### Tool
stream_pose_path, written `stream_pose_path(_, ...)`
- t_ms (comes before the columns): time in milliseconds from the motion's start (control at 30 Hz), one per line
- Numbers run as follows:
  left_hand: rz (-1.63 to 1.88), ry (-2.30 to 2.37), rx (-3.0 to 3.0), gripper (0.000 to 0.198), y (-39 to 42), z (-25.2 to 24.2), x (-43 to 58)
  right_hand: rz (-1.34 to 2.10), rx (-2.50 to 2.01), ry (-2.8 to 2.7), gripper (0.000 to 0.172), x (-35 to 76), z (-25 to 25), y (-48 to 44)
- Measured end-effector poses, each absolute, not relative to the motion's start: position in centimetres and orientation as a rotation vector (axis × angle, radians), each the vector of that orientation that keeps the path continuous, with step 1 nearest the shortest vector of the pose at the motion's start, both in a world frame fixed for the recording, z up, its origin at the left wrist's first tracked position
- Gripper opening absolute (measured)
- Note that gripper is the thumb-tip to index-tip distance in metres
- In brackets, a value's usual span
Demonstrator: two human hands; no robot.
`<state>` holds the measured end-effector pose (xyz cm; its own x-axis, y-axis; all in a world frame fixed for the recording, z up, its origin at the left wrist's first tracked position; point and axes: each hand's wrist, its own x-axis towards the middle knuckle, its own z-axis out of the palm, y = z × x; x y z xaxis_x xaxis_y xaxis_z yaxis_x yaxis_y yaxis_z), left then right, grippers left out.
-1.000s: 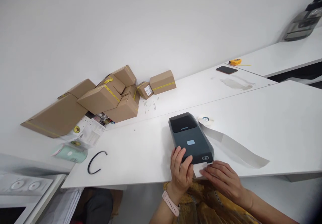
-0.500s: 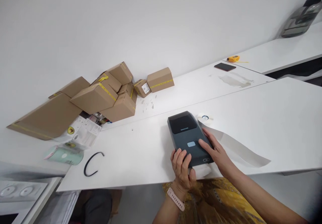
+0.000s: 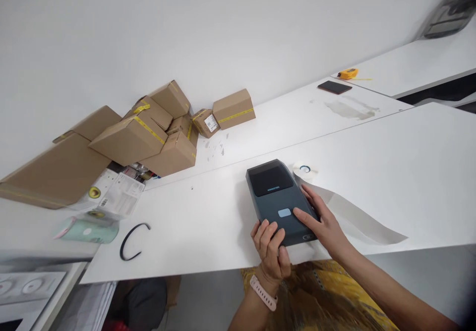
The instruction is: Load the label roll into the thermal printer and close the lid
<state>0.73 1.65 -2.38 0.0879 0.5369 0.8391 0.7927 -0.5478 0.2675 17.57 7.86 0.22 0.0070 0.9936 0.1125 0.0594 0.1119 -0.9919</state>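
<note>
A dark blue-grey box [image 3: 275,201], with a black panel at its far end and a pale blue rectangle near its middle, is tilted at the table's near edge. My left hand [image 3: 269,247] grips its near left corner, fingers curled over the top face and thumb at the near side. Along the right side lies my right hand [image 3: 323,219], its thumb on the top face beside the pale blue rectangle and its other fingers against the side. Something white shows under the near end. Just beyond my right hand sit a small white roll [image 3: 305,170] with a blue core and a long grey-white strip [image 3: 366,217].
Several cardboard boxes [image 3: 130,137] are piled at the left by the wall. A black headband-like loop [image 3: 126,244] and a mint green pouch [image 3: 89,230] lie at the left end of the white table [image 3: 208,232]. Farther right are a phone [image 3: 334,87] and a yellow tape measure [image 3: 348,74].
The view has shifted slightly, so the background sits a little differently. Both hands keep nearly the same hold on the box.
</note>
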Motion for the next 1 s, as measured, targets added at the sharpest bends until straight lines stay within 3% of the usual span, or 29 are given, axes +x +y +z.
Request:
stream_pose_path(100,-1.516,-1.551,-2.145,0.033,-0.6,-1.3,1.0,0.774,-1.122,-1.468,0.052,17.9,0.6,7.0)
stream_pose_path(167,-1.828,-1.833,-1.876,0.023,-2.7,-1.2,1.7,0.62,-1.043,-1.598,0.039,18.3,0.5,6.2)
stream_pose_path(400,-2.791,-3.245,-1.419,0.066,-4.3,-0.4,5.9,0.618,-0.923,-1.779,0.042,19.9,-0.8,5.0)
stream_pose_path(733,-3.13,-3.181,-1.273,0.06,-1.9,1.5,8.7,0.591,-0.885,-1.803,0.041,20.2,-0.8,5.3)
stream_pose_path(1000,-3.11,-3.109,-1.218,0.057,-2.5,-0.1,9.1,0.543,-0.874,-1.783,0.04,20.1,-0.8,5.5)
